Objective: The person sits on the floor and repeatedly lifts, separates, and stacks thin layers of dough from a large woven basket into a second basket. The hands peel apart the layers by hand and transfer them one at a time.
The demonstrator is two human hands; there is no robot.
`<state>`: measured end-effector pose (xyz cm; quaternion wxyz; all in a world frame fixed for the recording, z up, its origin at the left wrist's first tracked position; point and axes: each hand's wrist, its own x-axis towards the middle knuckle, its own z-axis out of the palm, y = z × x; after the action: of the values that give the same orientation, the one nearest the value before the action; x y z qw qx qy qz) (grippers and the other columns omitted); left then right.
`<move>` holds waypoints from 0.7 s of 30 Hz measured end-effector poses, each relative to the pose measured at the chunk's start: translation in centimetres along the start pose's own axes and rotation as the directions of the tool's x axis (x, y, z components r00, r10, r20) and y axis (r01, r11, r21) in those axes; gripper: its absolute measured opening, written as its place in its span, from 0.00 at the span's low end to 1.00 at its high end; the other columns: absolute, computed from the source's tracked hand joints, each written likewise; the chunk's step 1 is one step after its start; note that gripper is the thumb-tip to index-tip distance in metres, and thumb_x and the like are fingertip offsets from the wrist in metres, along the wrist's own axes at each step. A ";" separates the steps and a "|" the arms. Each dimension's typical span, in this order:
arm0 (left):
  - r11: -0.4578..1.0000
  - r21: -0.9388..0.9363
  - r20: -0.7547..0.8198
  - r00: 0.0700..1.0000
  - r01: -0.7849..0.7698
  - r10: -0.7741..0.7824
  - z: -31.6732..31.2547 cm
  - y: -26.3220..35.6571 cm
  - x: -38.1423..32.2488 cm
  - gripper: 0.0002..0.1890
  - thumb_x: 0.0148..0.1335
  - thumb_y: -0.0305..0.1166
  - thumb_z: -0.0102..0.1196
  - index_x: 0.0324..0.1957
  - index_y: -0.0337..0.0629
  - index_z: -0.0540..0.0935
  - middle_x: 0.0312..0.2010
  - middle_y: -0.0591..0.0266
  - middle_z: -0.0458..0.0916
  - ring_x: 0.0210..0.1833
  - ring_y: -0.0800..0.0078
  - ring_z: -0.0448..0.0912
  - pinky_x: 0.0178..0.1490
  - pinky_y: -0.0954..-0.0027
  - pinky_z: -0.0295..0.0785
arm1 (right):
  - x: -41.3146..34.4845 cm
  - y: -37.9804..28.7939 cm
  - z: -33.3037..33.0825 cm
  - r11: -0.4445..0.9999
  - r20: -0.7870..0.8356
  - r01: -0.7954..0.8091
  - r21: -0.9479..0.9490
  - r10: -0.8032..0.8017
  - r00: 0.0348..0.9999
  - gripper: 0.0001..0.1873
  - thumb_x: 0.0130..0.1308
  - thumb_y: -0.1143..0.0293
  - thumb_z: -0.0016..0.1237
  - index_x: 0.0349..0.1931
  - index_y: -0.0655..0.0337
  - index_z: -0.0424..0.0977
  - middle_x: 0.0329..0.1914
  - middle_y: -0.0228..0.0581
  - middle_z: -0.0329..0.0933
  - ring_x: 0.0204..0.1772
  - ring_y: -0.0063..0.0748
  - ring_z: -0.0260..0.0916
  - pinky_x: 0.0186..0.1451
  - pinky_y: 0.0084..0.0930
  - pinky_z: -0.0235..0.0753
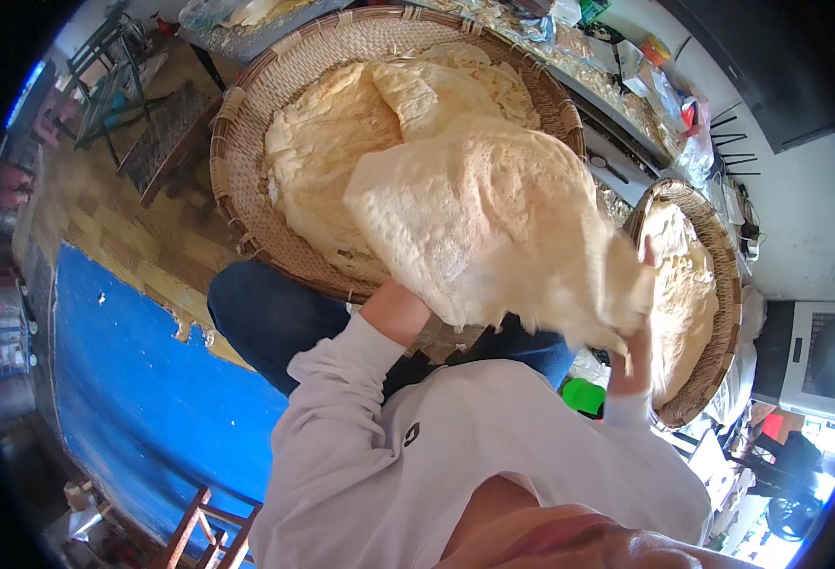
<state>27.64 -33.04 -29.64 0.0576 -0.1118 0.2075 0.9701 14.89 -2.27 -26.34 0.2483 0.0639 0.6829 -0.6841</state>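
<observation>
A large, thin, pale-yellow crinkled food sheet (474,206), possibly flatbread or dried bean-curd skin, spreads above my lap. Its lower right part is blurred. My left hand (405,304) reaches beneath it; the wrist shows, but the fingers are hidden. At the sheet's right end, my right hand (638,338) grips its edge, partly covered by it. Behind the lifted sheet, a big round woven basket (247,163) holds a pile of similar sheets (332,128). A second woven basket (727,299) with more sheets (681,306) stands just beyond my right hand.
A cluttered bench (617,92) with crumbs and plastic bags runs behind the baskets. At left are a tilted wooden board (168,135) and a dark metal frame (108,92). A blue panel (154,370) covers the floor. A wooden stool (211,523) stands at the lower left.
</observation>
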 end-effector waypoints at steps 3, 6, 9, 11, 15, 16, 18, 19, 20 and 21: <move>0.994 -0.035 -0.135 0.986 -0.106 0.101 0.1 -1.7 -0.1 0.16 0.67 0.41 0.50 0.43 0.37 0.80 0.36 0.51 0.83 0.35 0.63 0.80 0.44 0.64 0.75 | -6.0 5.5 3.1 0.724 0.390 -0.279 0.630 0.016 0.921 0.38 0.70 0.39 0.35 0.57 0.71 0.70 0.63 0.58 0.69 0.68 0.53 0.65 0.69 0.43 0.66; 0.973 -0.003 -0.262 0.939 -0.231 0.222 1.1 -3.2 0.3 0.16 0.67 0.41 0.50 0.43 0.36 0.79 0.37 0.50 0.83 0.37 0.62 0.80 0.45 0.62 0.75 | -10.7 6.9 7.6 0.703 0.586 -0.516 0.489 0.173 0.791 0.45 0.69 0.34 0.30 0.67 0.71 0.56 0.70 0.58 0.60 0.72 0.53 0.58 0.74 0.45 0.57; 0.925 0.076 -0.343 0.862 -0.372 0.374 1.8 -3.6 0.2 0.17 0.66 0.40 0.51 0.44 0.35 0.79 0.38 0.49 0.82 0.39 0.60 0.80 0.47 0.61 0.75 | -11.2 6.5 12.3 0.688 0.678 -0.609 0.394 0.230 0.698 0.42 0.70 0.35 0.32 0.69 0.62 0.56 0.70 0.46 0.62 0.71 0.43 0.60 0.74 0.43 0.56; 0.874 0.144 -0.388 0.786 -0.464 0.482 1.7 -2.7 -0.6 0.17 0.66 0.40 0.51 0.44 0.35 0.79 0.39 0.49 0.82 0.40 0.60 0.80 0.48 0.60 0.74 | -10.6 5.8 14.3 0.383 0.772 -0.776 0.502 0.206 0.601 0.38 0.70 0.37 0.34 0.69 0.58 0.58 0.69 0.41 0.65 0.70 0.41 0.62 0.73 0.43 0.59; 0.710 0.361 -0.416 0.576 -0.605 0.703 0.5 1.5 -4.5 0.17 0.65 0.39 0.51 0.45 0.34 0.79 0.40 0.48 0.82 0.42 0.58 0.80 0.50 0.59 0.74 | -9.3 2.5 15.2 0.593 0.652 -0.570 0.569 0.098 0.752 0.26 0.69 0.53 0.49 0.61 0.60 0.67 0.58 0.36 0.75 0.60 0.37 0.73 0.62 0.37 0.73; 0.658 0.428 -0.404 0.520 -0.620 0.753 0.3 2.6 -5.9 0.18 0.65 0.39 0.51 0.46 0.33 0.79 0.41 0.47 0.82 0.43 0.58 0.80 0.50 0.58 0.74 | -9.1 1.2 14.4 0.641 0.623 -0.465 0.610 -0.025 0.782 0.25 0.68 0.56 0.51 0.60 0.60 0.67 0.57 0.36 0.75 0.60 0.35 0.73 0.62 0.37 0.73; 0.562 0.520 -0.358 0.433 -0.644 0.827 0.5 4.1 -8.0 0.18 0.64 0.39 0.51 0.46 0.33 0.79 0.41 0.47 0.82 0.44 0.57 0.80 0.51 0.57 0.74 | -9.4 -1.4 12.0 0.737 0.518 -0.206 0.643 -0.221 0.827 0.23 0.66 0.62 0.54 0.59 0.60 0.68 0.55 0.37 0.75 0.58 0.31 0.73 0.61 0.35 0.74; 0.501 0.564 -0.334 0.373 -0.656 0.865 0.9 4.5 -9.3 0.18 0.64 0.39 0.51 0.46 0.33 0.79 0.42 0.46 0.81 0.44 0.56 0.80 0.52 0.57 0.74 | -10.0 -2.6 10.9 0.784 0.461 -0.045 0.620 -0.316 0.829 0.23 0.65 0.65 0.55 0.58 0.60 0.68 0.54 0.37 0.75 0.57 0.29 0.73 0.59 0.34 0.74; 0.452 0.594 -0.309 0.329 -0.666 0.892 1.4 4.9 -10.3 0.18 0.64 0.39 0.51 0.46 0.33 0.78 0.42 0.46 0.81 0.45 0.56 0.80 0.52 0.57 0.74 | -10.8 -3.6 10.1 0.773 0.394 0.039 0.634 -0.365 0.843 0.23 0.62 0.69 0.59 0.56 0.61 0.70 0.49 0.34 0.77 0.51 0.26 0.75 0.55 0.29 0.75; 0.403 0.619 -0.282 0.288 -0.674 0.915 2.1 5.0 -11.0 0.18 0.63 0.39 0.51 0.47 0.32 0.78 0.42 0.46 0.81 0.46 0.56 0.80 0.53 0.56 0.74 | -11.4 -4.8 9.0 0.785 0.372 0.121 0.608 -0.416 0.830 0.22 0.61 0.69 0.60 0.55 0.60 0.71 0.47 0.33 0.78 0.49 0.25 0.75 0.53 0.27 0.75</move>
<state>37.05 -37.42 -23.17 -0.4924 -0.2695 0.4255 0.7098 25.03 -8.37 -16.56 0.2786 -0.1420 0.3682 -0.8756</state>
